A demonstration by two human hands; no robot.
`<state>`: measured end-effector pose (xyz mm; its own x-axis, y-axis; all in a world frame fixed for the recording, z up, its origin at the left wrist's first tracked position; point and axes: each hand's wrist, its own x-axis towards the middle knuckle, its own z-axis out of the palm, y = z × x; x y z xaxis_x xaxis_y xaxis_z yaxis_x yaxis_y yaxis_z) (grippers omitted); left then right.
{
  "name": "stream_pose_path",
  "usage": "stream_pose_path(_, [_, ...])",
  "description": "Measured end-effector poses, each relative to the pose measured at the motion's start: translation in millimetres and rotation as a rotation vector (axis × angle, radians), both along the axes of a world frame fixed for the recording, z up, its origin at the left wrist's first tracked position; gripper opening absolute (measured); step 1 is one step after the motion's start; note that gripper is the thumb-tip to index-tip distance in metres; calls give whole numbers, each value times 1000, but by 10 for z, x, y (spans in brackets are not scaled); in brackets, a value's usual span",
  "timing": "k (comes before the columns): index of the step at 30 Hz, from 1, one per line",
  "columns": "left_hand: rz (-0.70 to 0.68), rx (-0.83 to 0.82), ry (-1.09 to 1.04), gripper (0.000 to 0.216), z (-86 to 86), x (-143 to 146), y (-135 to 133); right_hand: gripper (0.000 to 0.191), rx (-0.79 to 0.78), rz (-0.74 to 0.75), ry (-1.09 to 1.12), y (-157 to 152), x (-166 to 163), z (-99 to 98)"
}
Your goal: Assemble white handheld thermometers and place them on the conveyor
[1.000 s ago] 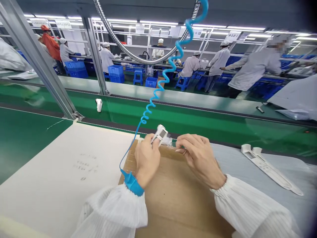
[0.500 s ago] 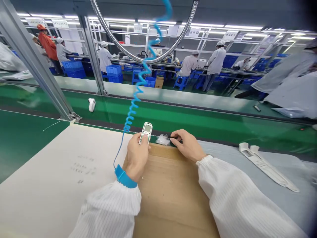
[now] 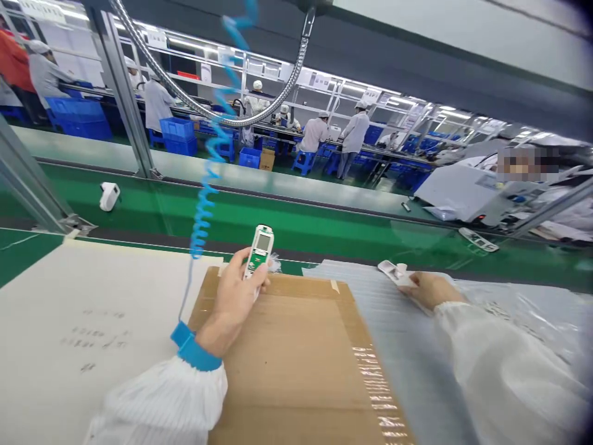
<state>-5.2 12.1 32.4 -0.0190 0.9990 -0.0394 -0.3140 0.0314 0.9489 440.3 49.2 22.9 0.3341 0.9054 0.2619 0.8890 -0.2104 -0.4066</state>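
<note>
My left hand (image 3: 234, 296) is closed around a slim white handheld device (image 3: 262, 244) with a small grey screen and an exposed green circuit board. It is held upright, tilted slightly right, over the far edge of a cardboard sheet (image 3: 296, 352). Behind it, some crumpled clear plastic (image 3: 275, 264) is partly hidden. On the right, my right hand (image 3: 430, 289) pinches a long white plastic housing (image 3: 393, 271) lying on a pale foam sheet (image 3: 384, 315); the fingers and sleeve hide its near end. A blue wrist strap (image 3: 197, 347) is around my left wrist.
A coiled blue cord (image 3: 204, 213) hangs down to the strap. Beyond the bench runs a green conveyor belt (image 3: 315, 228), carrying a white part (image 3: 109, 196) at left and another white housing (image 3: 478, 240) at right. Clear plastic film (image 3: 523, 309) lies at right. Co-workers are farther back.
My right hand has moved right from the clear plastic to the white housing and taken hold of it. My left hand still holds the device. The view has turned right.
</note>
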Motion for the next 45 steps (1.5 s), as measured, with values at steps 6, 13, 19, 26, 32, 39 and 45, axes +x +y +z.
stream_pose_path(6, [-145, 22, 4, 62, -123, 49, 8, 12, -124, 77, 251, 25, -642, 245])
stream_pose_path(13, [-163, 41, 120, 70, -134, 74, -29, 48, -104, 421, 1517, -281, -2644, 165])
stream_pose_path(19, [-204, -131, 109, 45, -113, 30, -6, 36, -17, 580, 1783, -324, -3061, -48])
stream_pose_path(26, [-179, -175, 207, 41, -56, -16, 15, 50, -40, 741, 1391, -291, -2552, -226])
stream_pose_path(32, [42, 116, 608, 36, -16, -35, 14, 53, -7, 597, 1332, -260, -2544, -238])
stream_pose_path(39, [-127, 268, 585, 33, -173, 49, -49, 47, -20, 653, 1360, -287, -2570, -199])
stream_pose_path(45, [-155, 417, 867, 37, -169, 115, -127, 47, 34, 500, 1522, -307, -2661, -141])
